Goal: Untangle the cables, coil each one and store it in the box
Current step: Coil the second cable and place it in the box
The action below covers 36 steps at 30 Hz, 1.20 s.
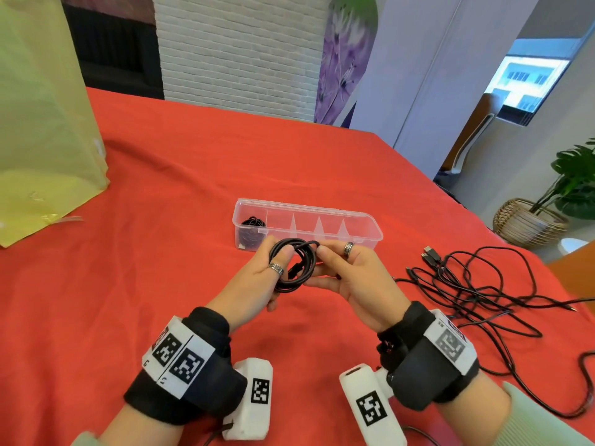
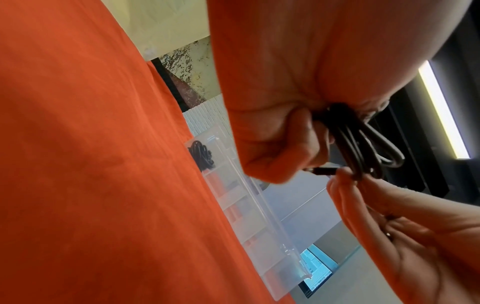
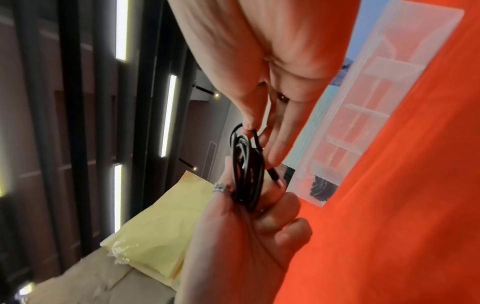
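A black cable coil (image 1: 291, 265) hangs above the red tablecloth, just in front of the clear divided box (image 1: 373, 235). My left hand (image 1: 254, 280) grips the coil's left side, thumb over the loops, fingers curled beneath. My right hand (image 1: 349, 278) pinches the coil's right side between thumb and fingertips. In the left wrist view the coil (image 2: 363, 148) shows a plug end (image 2: 322, 170) sticking out. In the right wrist view the coil (image 3: 245, 170) sits between both hands. Another coiled cable (image 1: 252, 231) lies in the box's leftmost compartment. A tangle of black cables (image 1: 467, 284) lies to the right.
A yellow plastic bag (image 1: 42, 123) stands at the table's far left. The box's other compartments hold nothing. The table's right edge runs past the tangle, with a potted plant in a wicker basket (image 1: 531, 223) on the floor beyond.
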Motion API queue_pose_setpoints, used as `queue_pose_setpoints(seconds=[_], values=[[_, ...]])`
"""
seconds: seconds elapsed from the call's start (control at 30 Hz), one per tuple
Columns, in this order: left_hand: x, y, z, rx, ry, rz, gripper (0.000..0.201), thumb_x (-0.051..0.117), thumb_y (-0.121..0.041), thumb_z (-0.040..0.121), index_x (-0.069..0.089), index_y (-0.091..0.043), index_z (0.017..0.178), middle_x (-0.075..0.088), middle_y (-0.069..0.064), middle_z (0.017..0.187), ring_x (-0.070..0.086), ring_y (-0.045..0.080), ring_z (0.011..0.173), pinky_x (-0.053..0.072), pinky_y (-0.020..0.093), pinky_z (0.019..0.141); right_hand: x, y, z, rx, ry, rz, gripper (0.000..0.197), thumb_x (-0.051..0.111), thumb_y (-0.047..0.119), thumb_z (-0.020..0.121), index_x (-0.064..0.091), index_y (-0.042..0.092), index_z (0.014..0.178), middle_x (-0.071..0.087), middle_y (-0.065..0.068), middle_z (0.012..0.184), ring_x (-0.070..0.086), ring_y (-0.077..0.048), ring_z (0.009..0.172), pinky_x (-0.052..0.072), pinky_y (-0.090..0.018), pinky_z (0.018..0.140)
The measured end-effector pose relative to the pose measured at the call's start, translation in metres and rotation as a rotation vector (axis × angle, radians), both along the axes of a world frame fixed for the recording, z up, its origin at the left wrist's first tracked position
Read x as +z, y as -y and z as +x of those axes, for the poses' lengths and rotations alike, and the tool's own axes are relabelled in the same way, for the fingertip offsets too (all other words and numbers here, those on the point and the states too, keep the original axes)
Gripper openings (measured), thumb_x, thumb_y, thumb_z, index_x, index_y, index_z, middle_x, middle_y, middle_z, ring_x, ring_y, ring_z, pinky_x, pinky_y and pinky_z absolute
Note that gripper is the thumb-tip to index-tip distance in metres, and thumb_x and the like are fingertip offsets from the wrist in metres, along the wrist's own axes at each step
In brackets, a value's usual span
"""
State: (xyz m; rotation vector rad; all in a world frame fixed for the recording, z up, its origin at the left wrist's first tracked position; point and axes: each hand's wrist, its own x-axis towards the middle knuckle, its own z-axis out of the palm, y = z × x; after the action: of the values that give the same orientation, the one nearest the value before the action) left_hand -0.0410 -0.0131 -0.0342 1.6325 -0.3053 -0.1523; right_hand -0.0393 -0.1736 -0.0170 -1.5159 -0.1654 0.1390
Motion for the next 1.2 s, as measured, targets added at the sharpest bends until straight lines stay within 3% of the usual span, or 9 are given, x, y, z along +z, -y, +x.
queue_pose_setpoints(seconds=[0.13, 0.23, 0.37, 0.43, 0.5, 0.67, 0.93, 1.03, 1.2], values=[[-0.001, 0.000, 0.001, 0.041, 0.010, 0.094, 0.022, 0.034, -0.038, 0.098, 0.052, -0.029, 0.105, 0.045, -0.004, 0.067, 0.040, 0.014, 0.056, 0.037, 0.028, 0.056, -0.002, -0.002, 0.001, -0.001, -0.058, 0.070, 0.021, 0.044, 0.008, 0.097, 0.064, 0.006, 0.099, 0.072, -0.002, 0.083, 0.068, -0.013, 0.071, 0.058, -0.029, 0.072], [0.003, 0.000, 0.001, 0.058, 0.051, 0.121, 0.026, 0.034, -0.031, 0.099, 0.054, -0.026, 0.115, 0.049, -0.017, 0.069, 0.050, -0.011, 0.053, 0.037, 0.006, 0.054, -0.005, -0.005, 0.002, -0.022, -0.067, 0.088, 0.020, 0.046, 0.011, 0.096, 0.066, 0.010, 0.095, 0.072, 0.003, 0.080, 0.067, -0.011, 0.067, 0.058, -0.027, 0.066], [0.008, 0.000, -0.001, 0.050, 0.084, 0.109, 0.030, 0.035, -0.027, 0.099, 0.055, -0.019, 0.120, 0.054, -0.011, 0.099, 0.043, -0.007, 0.093, 0.041, 0.033, 0.075, -0.006, -0.007, 0.002, -0.019, -0.042, 0.120, 0.020, 0.046, 0.011, 0.096, 0.066, 0.010, 0.096, 0.072, 0.003, 0.081, 0.066, -0.011, 0.068, 0.057, -0.027, 0.067], [0.006, 0.000, 0.000, 0.075, 0.100, 0.094, 0.026, 0.036, -0.025, 0.099, 0.056, -0.022, 0.115, 0.060, -0.007, 0.089, 0.053, -0.005, 0.084, 0.043, 0.029, 0.065, -0.004, -0.007, 0.001, 0.021, -0.041, 0.154, 0.021, 0.046, 0.011, 0.096, 0.066, 0.005, 0.101, 0.071, -0.002, 0.087, 0.067, -0.015, 0.078, 0.057, -0.030, 0.076], [0.003, -0.001, 0.002, 0.093, 0.113, 0.075, 0.022, 0.037, -0.023, 0.099, 0.055, -0.025, 0.110, 0.055, -0.016, 0.070, 0.054, -0.014, 0.056, 0.040, 0.009, 0.051, -0.003, -0.009, -0.001, 0.052, -0.034, 0.140, 0.022, 0.050, 0.012, 0.095, 0.063, 0.001, 0.109, 0.069, -0.008, 0.098, 0.066, -0.018, 0.089, 0.056, -0.032, 0.082], [-0.005, 0.001, 0.006, 0.074, 0.086, 0.062, 0.024, 0.037, -0.022, 0.099, 0.054, -0.023, 0.116, 0.056, -0.018, 0.088, 0.050, -0.021, 0.061, 0.039, 0.002, 0.056, -0.007, -0.015, 0.002, 0.000, -0.054, 0.104, 0.021, 0.056, 0.003, 0.090, 0.061, -0.001, 0.110, 0.064, -0.014, 0.099, 0.067, -0.016, 0.085, 0.056, -0.029, 0.076], [-0.011, 0.002, 0.008, 0.057, 0.004, 0.134, 0.020, 0.036, -0.032, 0.098, 0.054, -0.026, 0.105, 0.047, -0.019, 0.069, 0.043, -0.005, 0.055, 0.034, 0.019, 0.060, -0.011, -0.017, 0.006, -0.074, -0.122, 0.305, 0.017, 0.053, -0.010, 0.087, 0.063, 0.001, 0.095, 0.070, -0.010, 0.085, 0.068, -0.016, 0.071, 0.057, -0.026, 0.071], [-0.005, 0.003, 0.005, 0.080, 0.066, 0.073, 0.019, 0.037, -0.024, 0.099, 0.053, -0.031, 0.091, 0.051, -0.020, 0.048, 0.048, -0.009, 0.049, 0.034, 0.010, 0.056, -0.009, -0.020, 0.007, -0.084, -0.096, 0.315, 0.018, 0.053, -0.010, 0.087, 0.063, -0.001, 0.098, 0.070, -0.009, 0.083, 0.067, -0.016, 0.070, 0.057, -0.025, 0.071], [-0.003, -0.002, 0.007, 0.122, 0.106, 0.014, 0.026, 0.039, -0.029, 0.097, 0.058, -0.029, 0.079, 0.056, -0.023, 0.055, 0.042, -0.003, 0.047, 0.034, 0.023, 0.055, -0.003, -0.019, 0.010, -0.032, -0.059, 0.206, 0.016, 0.053, -0.006, 0.088, 0.063, -0.001, 0.100, 0.068, -0.012, 0.087, 0.066, -0.017, 0.075, 0.055, -0.023, 0.072]])
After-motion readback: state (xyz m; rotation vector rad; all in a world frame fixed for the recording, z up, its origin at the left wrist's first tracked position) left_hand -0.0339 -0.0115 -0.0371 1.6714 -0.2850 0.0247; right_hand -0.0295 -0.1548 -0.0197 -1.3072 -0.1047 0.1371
